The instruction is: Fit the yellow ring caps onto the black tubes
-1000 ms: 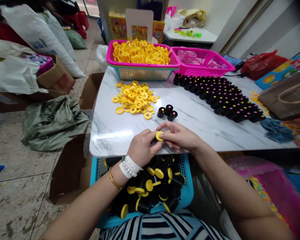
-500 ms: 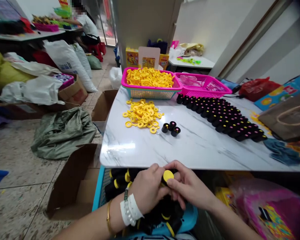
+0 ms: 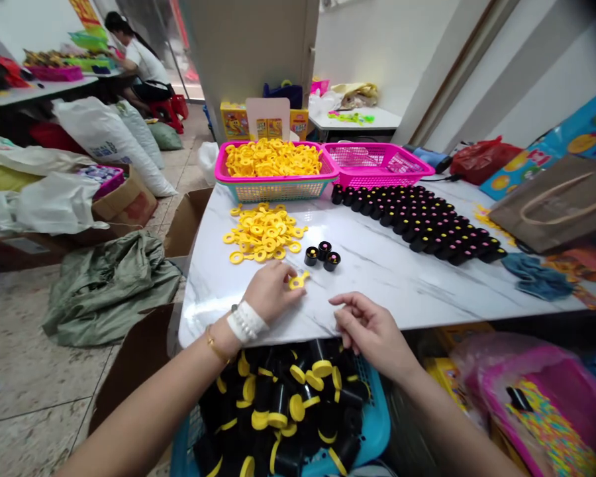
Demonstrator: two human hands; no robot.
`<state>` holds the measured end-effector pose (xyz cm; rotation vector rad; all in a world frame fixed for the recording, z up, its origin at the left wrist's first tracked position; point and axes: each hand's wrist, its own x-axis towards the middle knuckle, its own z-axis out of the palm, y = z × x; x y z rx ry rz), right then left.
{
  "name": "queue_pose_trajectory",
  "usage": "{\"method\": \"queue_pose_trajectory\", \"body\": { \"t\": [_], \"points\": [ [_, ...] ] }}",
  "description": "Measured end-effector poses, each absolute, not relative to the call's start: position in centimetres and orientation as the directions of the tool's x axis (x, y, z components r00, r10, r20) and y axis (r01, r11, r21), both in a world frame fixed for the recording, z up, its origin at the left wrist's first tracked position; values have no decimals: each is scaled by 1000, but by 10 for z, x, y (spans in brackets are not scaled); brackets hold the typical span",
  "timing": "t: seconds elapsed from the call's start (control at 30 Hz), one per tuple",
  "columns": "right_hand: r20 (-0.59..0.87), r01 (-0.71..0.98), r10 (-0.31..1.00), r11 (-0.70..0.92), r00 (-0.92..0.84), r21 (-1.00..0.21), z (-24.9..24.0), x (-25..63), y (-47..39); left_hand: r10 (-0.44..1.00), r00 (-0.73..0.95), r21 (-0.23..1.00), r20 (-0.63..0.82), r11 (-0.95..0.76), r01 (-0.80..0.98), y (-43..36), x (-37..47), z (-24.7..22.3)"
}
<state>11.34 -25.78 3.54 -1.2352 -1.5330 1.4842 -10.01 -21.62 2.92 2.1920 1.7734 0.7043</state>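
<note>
My left hand (image 3: 274, 291) is over the front of the white table, its fingers closed on a yellow ring piece (image 3: 297, 281). My right hand (image 3: 370, 328) hovers at the table's front edge, fingers curled but apart, holding nothing. Behind my left hand lies a loose pile of yellow ring pieces (image 3: 265, 230). Three short black cups (image 3: 324, 255) stand just beyond the held piece. Below the table edge, a blue basket (image 3: 380, 414) holds many black cylinders with yellow caps (image 3: 278, 404).
A pink-rimmed basket (image 3: 221, 165) heaped with yellow pieces stands at the back beside a pink basket (image 3: 377, 179). Rows of black cups (image 3: 417, 218) stand at the right, near a brown paper bag (image 3: 556, 205). A person (image 3: 146, 66) sits far left.
My hands have parted and risen from the basket onto the table. The yellow-capped item is no longer between them; my left hand has taken a yellow ring piece. The view has shifted.
</note>
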Motion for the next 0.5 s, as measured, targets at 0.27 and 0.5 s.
{"method": "queue_pose_trajectory", "body": {
  "t": [0.27, 0.5],
  "points": [
    [-175, -7, 917, -191, -359, -982, 24, 109, -214, 865, 333, 633, 375, -501, 591, -236, -75, 46],
    [-203, 69, 885, -191, -419, -979, 27, 116, -217, 958, 46, 661, 282, -229, 714, -162, -80, 21]
  ]
}}
